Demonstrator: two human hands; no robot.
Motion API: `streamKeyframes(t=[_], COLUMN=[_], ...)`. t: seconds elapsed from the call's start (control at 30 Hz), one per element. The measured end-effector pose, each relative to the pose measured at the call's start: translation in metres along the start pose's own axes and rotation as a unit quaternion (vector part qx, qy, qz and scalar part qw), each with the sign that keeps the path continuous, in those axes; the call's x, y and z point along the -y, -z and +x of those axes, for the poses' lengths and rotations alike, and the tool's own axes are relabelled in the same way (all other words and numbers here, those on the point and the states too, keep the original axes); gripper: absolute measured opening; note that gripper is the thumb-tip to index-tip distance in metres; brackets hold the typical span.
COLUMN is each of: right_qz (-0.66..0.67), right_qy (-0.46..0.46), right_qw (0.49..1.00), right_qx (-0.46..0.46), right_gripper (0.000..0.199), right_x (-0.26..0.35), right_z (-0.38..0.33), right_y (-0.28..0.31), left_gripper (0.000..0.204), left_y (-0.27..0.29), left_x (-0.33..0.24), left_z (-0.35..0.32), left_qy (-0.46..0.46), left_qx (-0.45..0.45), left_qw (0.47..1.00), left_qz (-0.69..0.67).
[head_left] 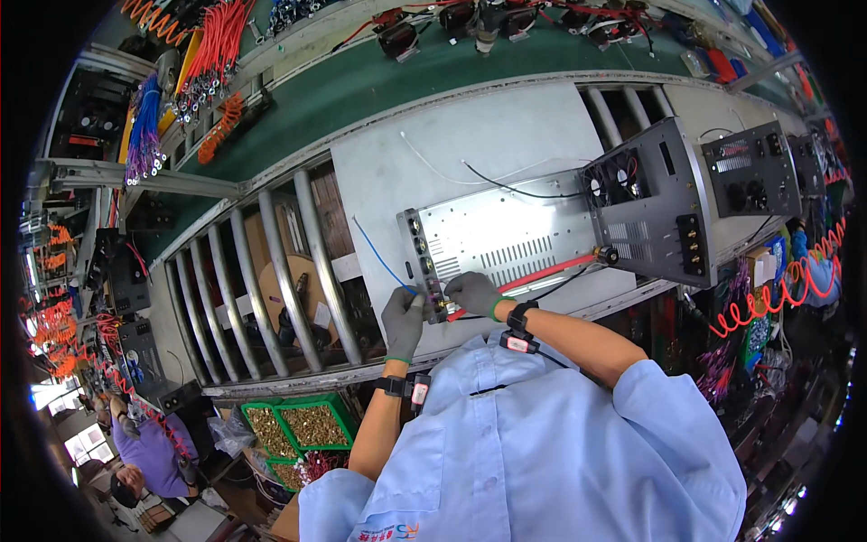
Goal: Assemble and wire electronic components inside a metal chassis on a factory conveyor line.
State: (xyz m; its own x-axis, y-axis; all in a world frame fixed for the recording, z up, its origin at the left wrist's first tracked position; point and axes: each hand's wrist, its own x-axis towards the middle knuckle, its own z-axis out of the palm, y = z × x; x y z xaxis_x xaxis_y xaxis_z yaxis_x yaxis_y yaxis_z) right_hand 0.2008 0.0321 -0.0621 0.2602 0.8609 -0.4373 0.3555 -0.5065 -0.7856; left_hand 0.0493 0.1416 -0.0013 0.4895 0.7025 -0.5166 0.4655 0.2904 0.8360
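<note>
An open metal chassis (506, 212) lies on a pale board in front of me, with a narrow panel (418, 244) of round fittings at its left end. My left hand (404, 321), in a grey glove, is closed at the outer side of that panel, fingers pinched on a blue wire (377, 248) that sticks up and leftward. On the inner side my right hand (474, 294), also gloved, has its fingers bent against the panel's lower fittings; what they grip is hidden. Beside it a thick red cable (555, 269) runs to the tall dark fan panel (646, 190).
Metal rollers (266, 280) lie left of the board (370, 172). More dark panels (750, 167) stand at the right. Green bins (316, 423) of small brass-coloured parts sit below left. Wire bundles (217, 54) hang at upper left. A person in purple (153, 452) works at far left.
</note>
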Motion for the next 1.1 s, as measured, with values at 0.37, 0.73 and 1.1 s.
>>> streamKeyframes(t=[0.37, 0.73, 1.1], right_qz=[0.079, 0.110, 0.126], right_qy=[-0.110, -0.139, -0.112], right_qw=[0.983, 0.978, 0.980], right_qx=[-0.120, -0.107, -0.104], right_gripper=[0.025, 0.030, 0.028], right_x=[0.006, 0.018, 0.025], right_z=[0.006, 0.007, 0.005], right_y=[-0.029, -0.036, -0.032], left_gripper=[0.016, 0.024, 0.025], left_y=[-0.001, -0.003, -0.006], left_x=[0.013, 0.008, 0.014], left_z=[0.015, 0.023, 0.011], left_qy=[-0.265, -0.338, -0.342], left_qx=[0.036, 0.102, 0.056], left_qw=[0.922, 0.864, 0.854], left_qz=[0.279, 0.359, 0.388])
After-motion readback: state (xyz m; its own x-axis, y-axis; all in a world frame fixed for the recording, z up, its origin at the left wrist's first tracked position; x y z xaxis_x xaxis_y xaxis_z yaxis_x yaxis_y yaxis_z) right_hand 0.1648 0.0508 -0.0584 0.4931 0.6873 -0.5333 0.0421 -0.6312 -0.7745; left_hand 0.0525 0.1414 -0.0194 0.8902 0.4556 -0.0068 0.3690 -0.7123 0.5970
